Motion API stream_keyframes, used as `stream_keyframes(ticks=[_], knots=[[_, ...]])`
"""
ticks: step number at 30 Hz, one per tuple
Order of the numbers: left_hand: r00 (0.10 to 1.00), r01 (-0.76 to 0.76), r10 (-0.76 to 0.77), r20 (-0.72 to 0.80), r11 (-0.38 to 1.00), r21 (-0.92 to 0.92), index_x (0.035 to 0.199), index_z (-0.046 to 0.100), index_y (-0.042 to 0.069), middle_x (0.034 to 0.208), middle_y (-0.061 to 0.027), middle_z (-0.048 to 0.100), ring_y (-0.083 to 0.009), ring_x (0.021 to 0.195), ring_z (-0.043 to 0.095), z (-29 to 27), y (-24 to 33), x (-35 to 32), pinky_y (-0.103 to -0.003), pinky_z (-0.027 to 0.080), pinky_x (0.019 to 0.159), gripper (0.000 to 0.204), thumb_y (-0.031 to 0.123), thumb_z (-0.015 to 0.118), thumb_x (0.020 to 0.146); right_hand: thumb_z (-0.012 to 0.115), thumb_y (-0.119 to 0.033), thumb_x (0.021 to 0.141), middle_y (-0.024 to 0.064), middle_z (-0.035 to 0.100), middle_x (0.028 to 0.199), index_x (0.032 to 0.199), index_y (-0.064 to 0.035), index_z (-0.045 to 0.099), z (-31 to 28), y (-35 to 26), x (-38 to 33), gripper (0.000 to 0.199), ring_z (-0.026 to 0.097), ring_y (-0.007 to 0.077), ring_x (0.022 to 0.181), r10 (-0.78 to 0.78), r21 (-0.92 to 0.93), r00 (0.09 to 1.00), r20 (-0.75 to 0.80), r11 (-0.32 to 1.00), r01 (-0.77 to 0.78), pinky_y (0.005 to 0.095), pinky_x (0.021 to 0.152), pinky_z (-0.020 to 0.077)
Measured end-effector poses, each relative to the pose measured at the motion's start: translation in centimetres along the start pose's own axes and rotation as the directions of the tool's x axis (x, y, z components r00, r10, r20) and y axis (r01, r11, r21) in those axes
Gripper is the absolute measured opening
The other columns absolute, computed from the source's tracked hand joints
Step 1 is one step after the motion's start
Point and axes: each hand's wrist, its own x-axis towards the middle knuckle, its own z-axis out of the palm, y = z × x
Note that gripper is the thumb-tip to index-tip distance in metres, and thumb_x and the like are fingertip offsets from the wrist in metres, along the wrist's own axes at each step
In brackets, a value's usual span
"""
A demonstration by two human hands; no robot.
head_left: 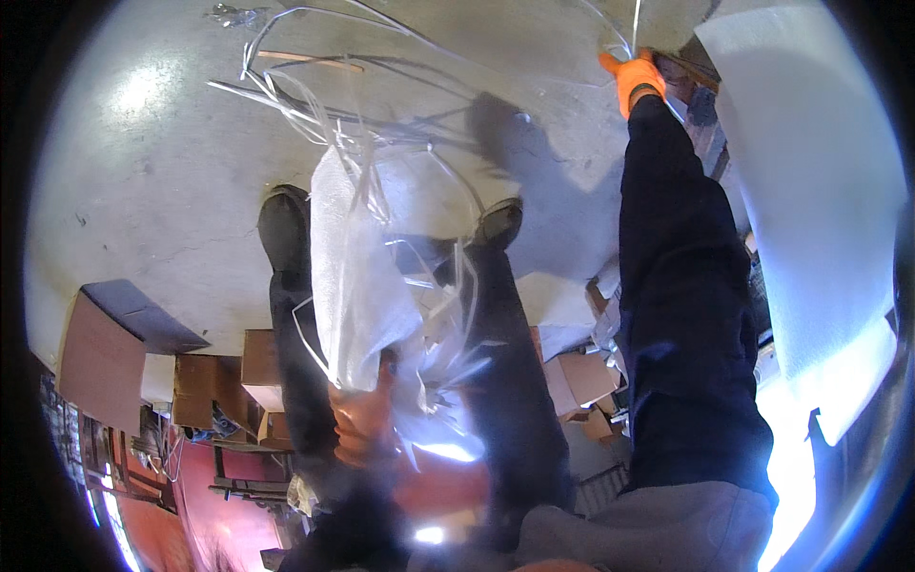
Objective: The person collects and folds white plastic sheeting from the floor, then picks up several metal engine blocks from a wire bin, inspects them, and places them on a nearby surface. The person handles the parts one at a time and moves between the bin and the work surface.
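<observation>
Left hand: in an orange glove (362,419), it is held low and close to the body; its fingers are clenched around the lower end of the foam, though the fingertips cannot be told apart in the blur.
Foam: a white, folded sheet (348,276) is gripped at its lower end by the left hand and is held lengthwise between the legs, as seen from above.
Straps: thin white straps (367,172) are bunched with the foam; loops are spread past its far end, and a crumpled tangle is seen along its right side.
Right sleeve: a dark sleeve (681,286) is stretched forward along the right side.
Legs: dark trousers (515,362) are seen on both sides of the foam.
Shoes: two dark shoes (283,229) are planted apart on the floor (181,191).
Boxes: brown cartons (100,362) are seen at lower left, and more are stacked between the right leg and sleeve.
White sheet: a large, pale sheet (810,172) is seen upright along the right edge.
Right hand: in an orange glove (640,81), it is reached far out; its fingers appear bent around thin strands (636,24).
Stick: a thin brown stick (310,61) is laid beyond the foam, near the strap loops.
Wrap: crumpled, shiny wrap (236,14) is left at the far upper left.
</observation>
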Motion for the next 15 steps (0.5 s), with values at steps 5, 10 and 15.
stream_keyframes(ticks=[5,10,15], knots=[[0.946,0.292,-0.311,0.095,0.941,0.173,0.132,0.05,0.003,0.12,-0.0119,0.06,-0.0233,0.104,0.059,-1.1,2.1,0.2,-0.035,0.049,0.085,0.068,0.038,0.071,0.078,0.066,-0.039,0.084,0.0205,0.061,0.119,0.116,-0.0045,0.059,4.0,1.1,4.0,0.048,0.06,0.0339,0.108,-0.048,-0.061,0.999,0.021,0.997,0.049,0.0406,0.089,0.0478],[0.921,0.281,-0.207,0.33,0.94,-0.192,0.127,0.054,0.001,0.114,-0.0121,0.063,-0.0234,0.099,0.061,-0.5,7.1,2.3,-0.035,0.052,0.085,0.052,0.022,0.073,0.083,0.066,-0.022,0.085,0.0125,0.064,0.103,0.11,0.0015,0.059,5.7,-2.9,-4.5,0.035,0.065,0.0251,0.087,-0.439,0.866,0.881,0.175,0.495,0.074,0.0386,0.076,0.0535],[0.923,0.358,-0.302,0.239,0.903,-0.237,0.126,0.056,0.005,0.108,-0.0098,0.066,-0.017,0.094,0.063,0.7,10.2,2.8,-0.03,0.052,0.081,0.052,0.024,0.076,0.082,0.071,-0.026,0.078,0.009,0.064,0.079,0.086,0.0006,0.064,-2.8,-8.2,-24.4,0.029,0.061,0.0193,0.072,-0.68,0.978,0.731,0.044,0.177,0.107,0.0334,0.065,0.0471]])
